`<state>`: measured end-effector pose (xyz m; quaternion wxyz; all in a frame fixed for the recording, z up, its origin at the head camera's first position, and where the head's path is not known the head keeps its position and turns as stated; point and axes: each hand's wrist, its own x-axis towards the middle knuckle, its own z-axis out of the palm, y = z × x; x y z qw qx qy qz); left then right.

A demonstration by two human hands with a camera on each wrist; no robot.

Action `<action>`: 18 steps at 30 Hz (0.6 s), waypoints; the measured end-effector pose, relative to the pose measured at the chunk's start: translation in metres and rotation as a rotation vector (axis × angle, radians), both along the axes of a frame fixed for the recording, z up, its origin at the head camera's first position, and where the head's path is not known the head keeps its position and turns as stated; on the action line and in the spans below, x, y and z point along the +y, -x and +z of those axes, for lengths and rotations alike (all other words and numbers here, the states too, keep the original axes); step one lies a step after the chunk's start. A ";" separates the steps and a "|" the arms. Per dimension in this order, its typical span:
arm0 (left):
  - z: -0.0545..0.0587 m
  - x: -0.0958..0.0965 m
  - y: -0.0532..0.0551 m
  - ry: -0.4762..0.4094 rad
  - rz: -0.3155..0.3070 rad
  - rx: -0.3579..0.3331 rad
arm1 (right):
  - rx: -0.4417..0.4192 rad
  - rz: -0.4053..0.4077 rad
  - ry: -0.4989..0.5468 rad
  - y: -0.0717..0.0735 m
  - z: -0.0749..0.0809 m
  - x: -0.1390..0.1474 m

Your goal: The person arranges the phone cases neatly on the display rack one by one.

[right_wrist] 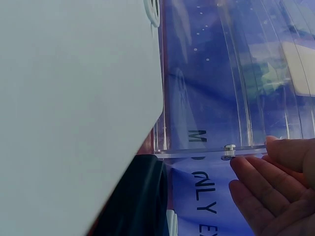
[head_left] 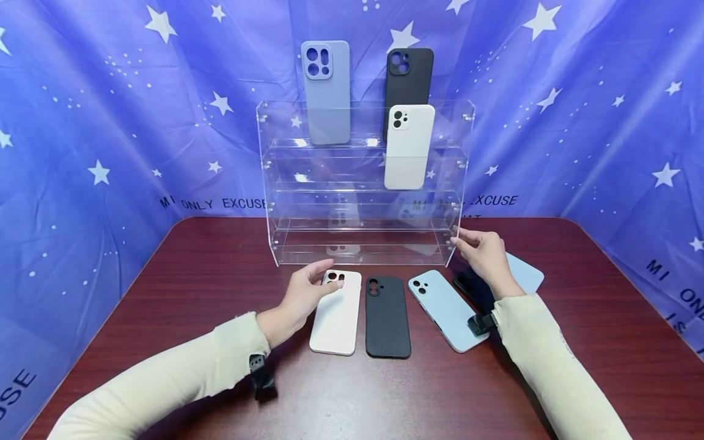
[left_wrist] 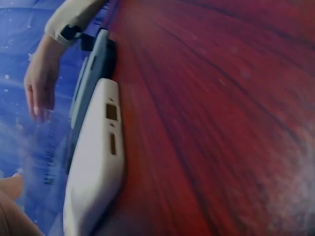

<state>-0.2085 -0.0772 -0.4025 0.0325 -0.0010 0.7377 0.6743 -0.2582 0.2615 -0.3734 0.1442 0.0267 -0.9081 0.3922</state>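
Clear plastic makes the rack (head_left: 308,211), which stands on the dark red counter (head_left: 352,403). Think of a clock around the rack's middle. Leaning in it are a lilac case (head_left: 329,110) at 11, a black case (head_left: 415,85) at 1, and a white case (head_left: 409,146) at 2. The left hand (head_left: 301,297) is at 7, its fingers loose and holding nothing. Its thumb is over the top of a cream case (head_left: 335,324), which lies flat near half past 6; I can't tell if they touch. At 6 lies a second black case (head_left: 387,321), and at 5 a light blue case (head_left: 448,311). The right hand (head_left: 486,260) is at 4, fingers nearly straight, thumb and fingertips at the rack's side edge. A dark thing (head_left: 474,290) and a pale blue case (head_left: 525,275) lie there, partly hidden by the hand. The starry blue curtain (head_left: 605,159) says "MI ONLY EXCUSE" at 9. Past the rack's right side, "EXCUSE" shows again.
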 end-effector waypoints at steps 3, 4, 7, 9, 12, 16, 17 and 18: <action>-0.005 0.000 0.003 0.017 -0.008 -0.021 | 0.010 -0.004 -0.002 0.001 -0.001 0.001; -0.007 -0.001 0.004 0.025 -0.012 -0.025 | 0.010 -0.002 -0.001 0.001 -0.001 0.001; -0.014 -0.002 0.005 0.048 -0.016 -0.042 | 0.003 0.004 0.005 0.001 -0.002 0.000; -0.017 -0.003 0.006 0.090 -0.013 -0.042 | 0.000 0.006 0.007 0.001 -0.002 0.000; -0.019 -0.002 0.006 0.162 -0.010 -0.031 | -0.001 -0.001 0.006 0.000 0.000 -0.001; -0.019 0.002 0.005 0.315 -0.024 0.012 | -0.017 -0.018 -0.003 0.000 0.002 0.000; -0.019 0.003 0.004 0.353 -0.029 0.024 | -0.024 -0.021 -0.004 0.000 0.002 0.000; -0.019 0.004 0.003 0.391 -0.033 0.034 | -0.031 -0.023 -0.006 -0.001 0.002 0.000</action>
